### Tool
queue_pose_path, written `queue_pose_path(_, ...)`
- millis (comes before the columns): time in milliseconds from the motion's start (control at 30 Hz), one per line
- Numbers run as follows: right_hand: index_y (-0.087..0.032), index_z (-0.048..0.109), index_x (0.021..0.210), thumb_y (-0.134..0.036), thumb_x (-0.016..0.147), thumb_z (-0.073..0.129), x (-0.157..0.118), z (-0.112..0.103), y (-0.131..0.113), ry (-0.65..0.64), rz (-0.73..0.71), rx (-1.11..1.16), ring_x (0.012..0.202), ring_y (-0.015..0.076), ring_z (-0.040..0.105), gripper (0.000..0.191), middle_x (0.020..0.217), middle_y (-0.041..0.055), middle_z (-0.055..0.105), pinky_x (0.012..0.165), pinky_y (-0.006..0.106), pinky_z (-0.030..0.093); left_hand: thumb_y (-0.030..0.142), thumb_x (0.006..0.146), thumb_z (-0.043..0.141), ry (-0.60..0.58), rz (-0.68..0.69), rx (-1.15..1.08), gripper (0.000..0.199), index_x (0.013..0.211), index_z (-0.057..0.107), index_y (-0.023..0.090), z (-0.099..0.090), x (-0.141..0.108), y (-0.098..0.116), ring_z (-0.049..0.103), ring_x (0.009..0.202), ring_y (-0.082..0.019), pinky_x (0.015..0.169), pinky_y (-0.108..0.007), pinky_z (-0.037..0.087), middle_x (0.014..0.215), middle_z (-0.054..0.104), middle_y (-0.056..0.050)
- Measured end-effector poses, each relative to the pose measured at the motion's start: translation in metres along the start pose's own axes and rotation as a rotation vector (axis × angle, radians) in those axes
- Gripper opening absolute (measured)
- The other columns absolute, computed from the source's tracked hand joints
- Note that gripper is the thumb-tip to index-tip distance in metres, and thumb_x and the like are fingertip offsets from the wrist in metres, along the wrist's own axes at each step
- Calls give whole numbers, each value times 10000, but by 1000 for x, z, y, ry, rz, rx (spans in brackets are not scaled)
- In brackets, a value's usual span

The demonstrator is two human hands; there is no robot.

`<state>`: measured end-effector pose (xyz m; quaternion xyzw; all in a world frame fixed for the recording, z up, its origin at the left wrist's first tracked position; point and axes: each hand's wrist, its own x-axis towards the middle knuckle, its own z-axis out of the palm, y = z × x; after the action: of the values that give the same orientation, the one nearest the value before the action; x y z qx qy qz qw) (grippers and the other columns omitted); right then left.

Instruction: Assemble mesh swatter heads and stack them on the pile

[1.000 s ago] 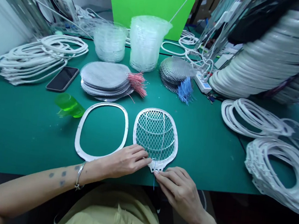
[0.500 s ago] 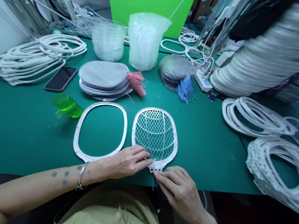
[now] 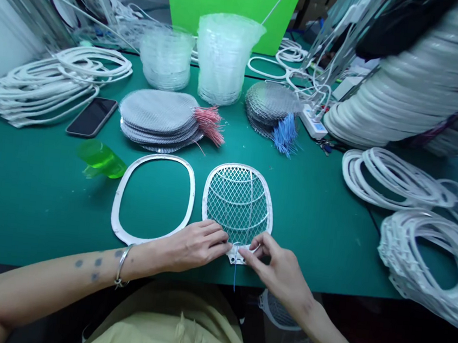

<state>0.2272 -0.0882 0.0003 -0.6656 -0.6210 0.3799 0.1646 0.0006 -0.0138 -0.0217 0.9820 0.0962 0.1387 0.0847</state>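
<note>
A white oval racket-like frame (image 3: pixel 271 208) with a diamond mesh and curved ribs inside it lies flat at the table's front. My left hand (image 3: pixel 205 242) is closed at its lower left rim, fingertips by the narrow neck (image 3: pixel 238 258). Over the neck's right side, my right hand (image 3: pixel 274 261) has its thumb and fingers drawn together; what they pinch is too small to make out. A thin blue wire (image 3: pixel 234 278) runs down from the neck past the table edge. To the left lies a bare white frame (image 3: pixel 117 203), partly under my left forearm.
Behind are a grey mesh stack with red wires (image 3: pixel 157 112), a dark mesh stack with blue wires (image 3: pixel 271 105), and clear plastic stacks (image 3: pixel 220 61). White frames pile up left (image 3: pixel 57 88) and right (image 3: pixel 420 257). A phone (image 3: pixel 92 117) and green object (image 3: pixel 101 159) lie left.
My right hand has moved up from the wire below the neck to the neck's right side. My left hand stays at the rim. The wire still hangs down.
</note>
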Motion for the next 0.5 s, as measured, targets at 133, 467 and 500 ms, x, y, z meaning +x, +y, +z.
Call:
queue_pose_path(133,-259,473,700,-428,839,603,26,-10,-9,-165,147,-115,636,176,647,255,577,-62,679,565,270,344,187,926,485,-62,-15,-129,347,1247,582,98,-4,-1,0,415,1350,-281,1144,-475,314,1359,558,-145)
queue_pose_path(467,-264,476,677,-436,825,627,33,-14,-15,-204,199,-317,634,192,636,272,516,-67,645,559,282,272,250,981,461,-159,-136,-441,414,1394,481,266,-28,0,-23,355,1399,-181,1192,-414,226,1442,488,-18)
queue_pose_path(500,-267,479,673,-470,823,619,31,-14,-14,-194,203,-304,633,200,637,289,523,-60,650,554,287,275,315,988,467,-121,-200,-389,445,1429,428,274,-32,-3,-31,328,1413,-190,1189,-432,222,1475,444,-29)
